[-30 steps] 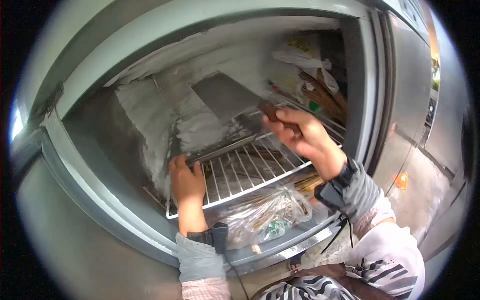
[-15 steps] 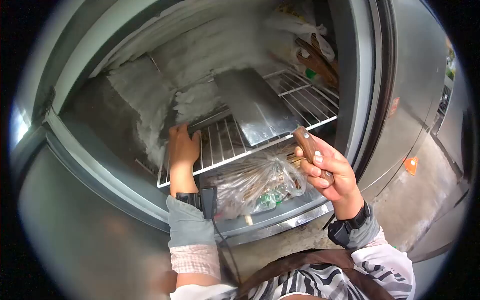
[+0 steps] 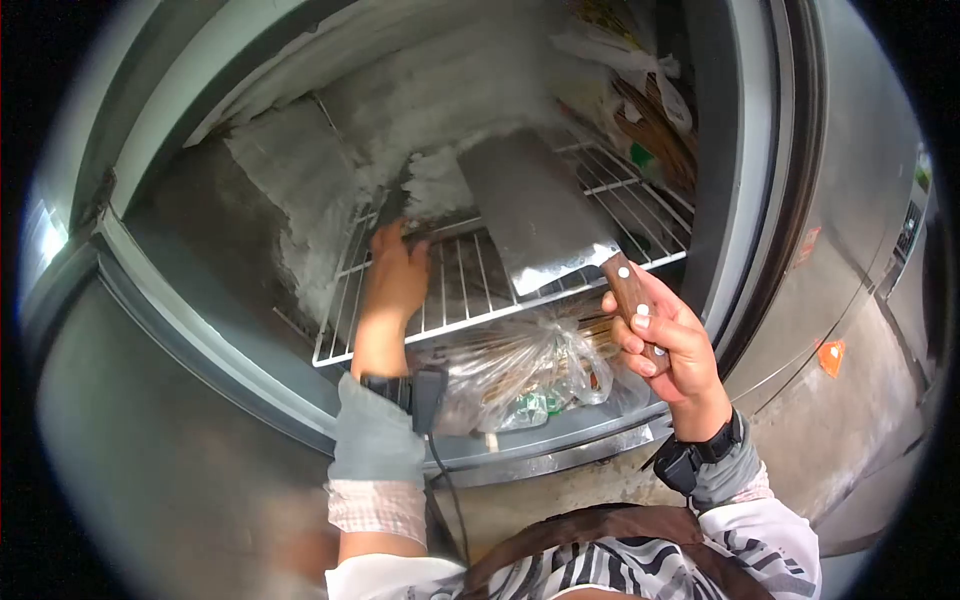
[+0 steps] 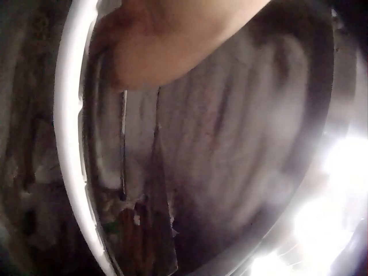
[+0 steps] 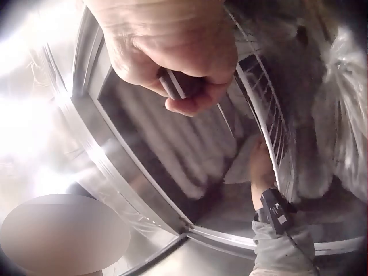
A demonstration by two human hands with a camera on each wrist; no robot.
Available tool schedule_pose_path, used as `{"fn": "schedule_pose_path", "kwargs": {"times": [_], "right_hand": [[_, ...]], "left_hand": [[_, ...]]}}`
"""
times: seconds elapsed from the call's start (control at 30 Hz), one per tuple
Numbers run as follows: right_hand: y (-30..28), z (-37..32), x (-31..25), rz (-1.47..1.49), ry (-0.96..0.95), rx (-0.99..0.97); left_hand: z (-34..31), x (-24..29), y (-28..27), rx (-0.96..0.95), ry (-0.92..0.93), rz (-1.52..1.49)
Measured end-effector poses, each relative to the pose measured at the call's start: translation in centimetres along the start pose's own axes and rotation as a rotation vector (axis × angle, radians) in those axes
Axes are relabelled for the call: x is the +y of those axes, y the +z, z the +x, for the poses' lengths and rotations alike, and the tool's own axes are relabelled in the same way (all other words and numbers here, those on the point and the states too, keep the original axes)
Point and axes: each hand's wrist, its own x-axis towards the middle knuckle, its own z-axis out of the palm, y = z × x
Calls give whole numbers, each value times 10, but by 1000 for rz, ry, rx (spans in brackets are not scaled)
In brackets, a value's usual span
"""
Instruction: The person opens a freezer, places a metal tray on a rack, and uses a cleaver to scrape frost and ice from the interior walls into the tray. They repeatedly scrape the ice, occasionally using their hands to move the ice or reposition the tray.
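Observation:
A cleaver with a broad grey blade and riveted wooden handle is above the white wire rack. Curled round the handle are the fingers of my right hand; the right wrist view shows this hand from behind, with the handle's dark end protruding. My left hand reaches over the rack's left part, fingers loosely extended near the frost. Whether its fingertips touch anything is hard to see. The left wrist view shows part of this hand beside the rack's white bar.
Thick frost coats the freezer's back wall. Below the rack lies a clear plastic bag of sticks. More bundled sticks and a white bag are at the back right. The freezer's front edge runs before my body.
The cleaver has come back toward my body in my right hand, its blade moving from the frosted back to above the rack. My left hand has shifted slightly right and farther in.

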Motion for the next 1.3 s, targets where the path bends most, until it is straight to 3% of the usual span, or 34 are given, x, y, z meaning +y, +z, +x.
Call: {"fn": "schedule_pose_path", "kwargs": {"times": [0.03,0.1,0.17,0.2,0.23,0.27,0.37,0.4,0.47,0.53,0.6,0.67,0.7,0.73,0.8,0.87,0.9,0.93,1.0,1.1,1.13,1.2,1.3], "right_hand": [[1,2,0,-8,-14,27],[3,6,4,-15,-22,50],[6,11,10,-142,-99,77],[10,15,14,-144,-83,70],[14,19,19,-272,-132,114],[17,23,24,-399,-181,159],[18,36,44,-497,-269,128],[23,40,49,-601,-349,140],[41,47,60,-470,-468,103],[32,57,68,-906,-659,24],[52,56,62,-1077,-698,41],[53,64,71,-1212,-787,24],[53,63,77,-1360,-796,29],[54,64,82,-1403,-893,30],[54,66,78,-1372,-750,-80],[59,65,73,-1193,-616,-183],[60,69,69,-1224,-798,-235],[58,73,69,-1226,-807,-280],[61,72,56,-1226,-798,-351],[52,62,28,-1270,-852,-490],[42,62,21,-1270,-859,-494],[17,62,11,-1259,-906,-448],[-3,71,18,-1454,-753,-99]], "left_hand": [[-5,7,-10,5,2,2],[-22,42,-50,158,-198,-72],[-41,84,-85,-79,-401,-405],[-57,101,-82,-83,-404,-618],[-73,116,-78,-151,-296,-738],[-77,139,-90,-332,-242,-777],[-90,170,-83,-369,-245,-838],[-86,171,-82,-381,-223,-803],[-77,165,-79,-301,-189,-700],[-67,158,-73,-223,-153,-591],[-57,152,-63,-222,-238,-707],[-43,147,-54,-367,-338,-1059],[-39,142,-50,-439,-463,-1018],[-35,149,-52,-382,-559,-1243],[-28,133,-48,-406,-635,-1314],[-16,125,-48,-290,-714,-1354],[-12,126,-50,-244,-748,-1408],[-3,125,-54,-252,-839,-1430],[10,111,-62,-334,-827,-1489],[33,93,-73,-286,-1016,-1351],[42,84,-79,-380,-1014,-1391],[55,66,-79,-319,-958,-1286],[83,33,-78,-360,-854,-1202]]}}
